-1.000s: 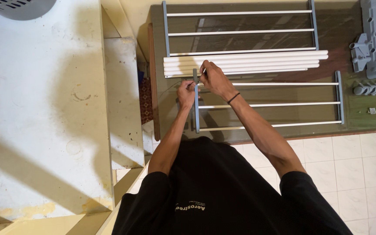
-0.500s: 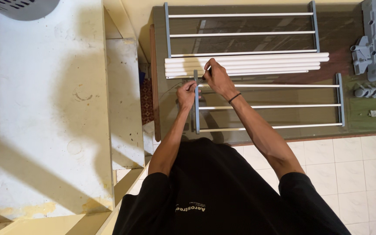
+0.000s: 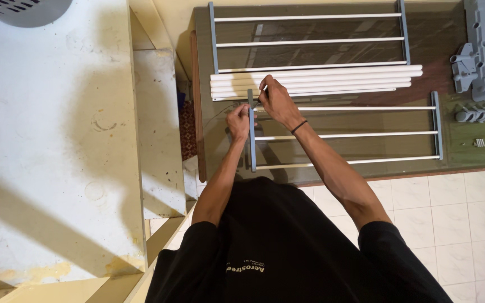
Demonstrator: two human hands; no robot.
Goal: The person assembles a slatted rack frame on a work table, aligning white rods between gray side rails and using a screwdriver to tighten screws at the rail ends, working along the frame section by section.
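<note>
White tiled floor (image 3: pixel 456 224) — dark table (image 3: pixel 209 140)

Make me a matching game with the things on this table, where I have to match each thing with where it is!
Things:
1. loose white tubes
2. far rack panel
3. grey plastic connectors
4. near rack panel

Places:
A. at the right end of the table
B. at the far edge of the table
C. nearest the person, with both hands at its left end bar
D. bundled between the two rack panels

Pairs: 1-D, 2-B, 3-A, 4-C.

The left hand grips the grey end bar; the right hand works at its top.
</note>
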